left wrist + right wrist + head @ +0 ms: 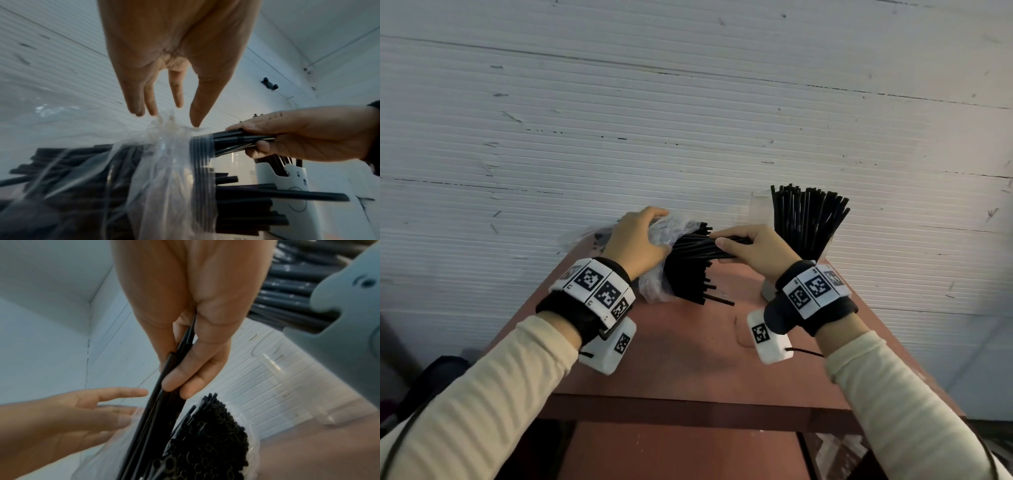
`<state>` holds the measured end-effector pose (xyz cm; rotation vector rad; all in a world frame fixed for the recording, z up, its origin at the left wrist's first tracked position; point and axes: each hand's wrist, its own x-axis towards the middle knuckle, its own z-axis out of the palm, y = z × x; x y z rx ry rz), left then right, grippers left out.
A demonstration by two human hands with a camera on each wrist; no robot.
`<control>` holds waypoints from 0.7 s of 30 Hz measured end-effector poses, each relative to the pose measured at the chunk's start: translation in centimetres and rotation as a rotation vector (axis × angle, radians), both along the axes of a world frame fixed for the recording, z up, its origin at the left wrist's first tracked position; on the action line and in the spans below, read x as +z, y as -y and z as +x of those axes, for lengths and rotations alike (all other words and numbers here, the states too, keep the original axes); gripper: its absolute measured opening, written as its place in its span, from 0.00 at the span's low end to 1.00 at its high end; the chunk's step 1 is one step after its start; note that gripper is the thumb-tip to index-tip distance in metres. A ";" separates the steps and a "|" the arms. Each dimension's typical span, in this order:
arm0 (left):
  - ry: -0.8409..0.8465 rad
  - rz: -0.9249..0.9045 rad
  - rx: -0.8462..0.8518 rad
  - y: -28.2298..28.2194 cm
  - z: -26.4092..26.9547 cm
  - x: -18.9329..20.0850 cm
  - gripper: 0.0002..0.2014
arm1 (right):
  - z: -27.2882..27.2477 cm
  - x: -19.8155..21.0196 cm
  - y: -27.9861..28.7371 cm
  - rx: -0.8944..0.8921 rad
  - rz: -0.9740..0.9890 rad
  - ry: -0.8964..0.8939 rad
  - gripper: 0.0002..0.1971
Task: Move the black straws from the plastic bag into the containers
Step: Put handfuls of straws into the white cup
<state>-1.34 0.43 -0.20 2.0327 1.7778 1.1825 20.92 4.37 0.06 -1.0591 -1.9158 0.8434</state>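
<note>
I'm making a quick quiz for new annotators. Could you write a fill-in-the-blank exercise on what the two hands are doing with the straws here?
1. The right hand grips a small bunch of black ____.
2. The left hand steadies the clear plastic ____, which lies on the reddish table.
3. The white container behind the right hand already holds ____ standing upright.
4. A ____ cup, holding nothing, stands beside it.

Missing words: straws; bag; straws; clear

Black straws [690, 270], clear bag [654, 287], reddish-brown table [688, 359].
</note>
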 end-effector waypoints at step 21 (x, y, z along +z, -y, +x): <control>-0.482 -0.022 -0.295 -3.3 8.4 0.6 0.13 | 5.6 1.3 3.9 -0.002 0.074 0.057 0.12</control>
